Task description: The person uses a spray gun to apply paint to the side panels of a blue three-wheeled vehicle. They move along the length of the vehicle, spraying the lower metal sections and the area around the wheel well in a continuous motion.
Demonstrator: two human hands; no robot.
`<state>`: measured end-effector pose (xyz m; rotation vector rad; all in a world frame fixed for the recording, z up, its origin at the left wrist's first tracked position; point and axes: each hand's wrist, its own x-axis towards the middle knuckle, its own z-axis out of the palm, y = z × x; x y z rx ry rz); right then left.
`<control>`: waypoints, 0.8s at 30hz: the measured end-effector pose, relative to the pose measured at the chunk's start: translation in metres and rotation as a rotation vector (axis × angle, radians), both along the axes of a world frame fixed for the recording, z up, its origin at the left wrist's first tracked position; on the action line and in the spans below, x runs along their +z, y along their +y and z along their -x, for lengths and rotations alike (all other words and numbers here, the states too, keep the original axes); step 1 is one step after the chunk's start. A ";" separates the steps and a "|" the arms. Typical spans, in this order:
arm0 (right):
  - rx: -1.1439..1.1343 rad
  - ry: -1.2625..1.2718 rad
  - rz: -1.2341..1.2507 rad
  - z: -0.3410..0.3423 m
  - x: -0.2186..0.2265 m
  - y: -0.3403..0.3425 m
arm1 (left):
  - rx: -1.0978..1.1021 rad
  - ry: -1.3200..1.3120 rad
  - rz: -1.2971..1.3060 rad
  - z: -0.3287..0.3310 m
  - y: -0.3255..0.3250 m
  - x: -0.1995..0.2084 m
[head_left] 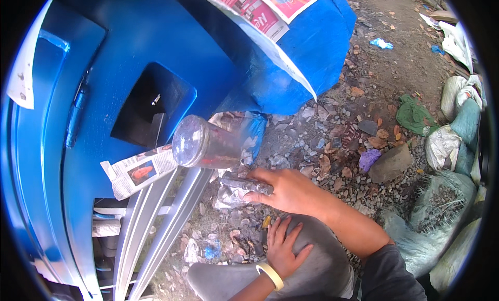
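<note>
My right hand [283,191] is closed around the dark metal body of what looks like a spray gun [244,185]. A clear, lidded plastic cup [207,144] tilts up from it, close to a blue painted panel [156,46]. The far side of the tool is hidden. My left hand [285,245], with a pale yellow band on the wrist, lies with fingers spread on my grey-clothed knee [317,244]. A strip of newspaper [138,172] sticks to the panel below its dark square opening [150,106]. Silver metal strips [156,218] run down beneath it.
Newspaper sheets [260,15] cover part of a blue surface [306,57] at the top. Gravel and dry leaves cover the ground [332,140]. A green cloth [414,115], a flat stone [392,163] and several sacks [436,212] lie to the right.
</note>
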<state>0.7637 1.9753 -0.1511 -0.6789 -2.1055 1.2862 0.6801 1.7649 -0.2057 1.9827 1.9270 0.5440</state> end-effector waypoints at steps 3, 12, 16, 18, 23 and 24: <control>0.060 0.070 0.098 0.002 -0.004 0.001 | 0.008 0.003 -0.026 0.000 -0.002 0.004; 0.006 0.308 0.069 0.019 0.000 0.000 | 0.055 -0.046 -0.030 0.017 -0.005 -0.001; 0.004 0.474 0.089 0.033 -0.030 -0.002 | 0.180 -0.253 0.039 0.029 0.017 -0.013; -0.028 0.476 0.062 0.047 -0.051 -0.010 | 0.176 -0.283 -0.027 0.032 0.015 -0.025; 0.004 0.444 0.112 0.056 -0.062 -0.017 | 0.215 -0.262 -0.048 0.027 0.011 -0.019; 0.007 0.434 0.115 0.056 -0.063 -0.018 | 0.218 -0.258 -0.046 0.027 0.011 -0.019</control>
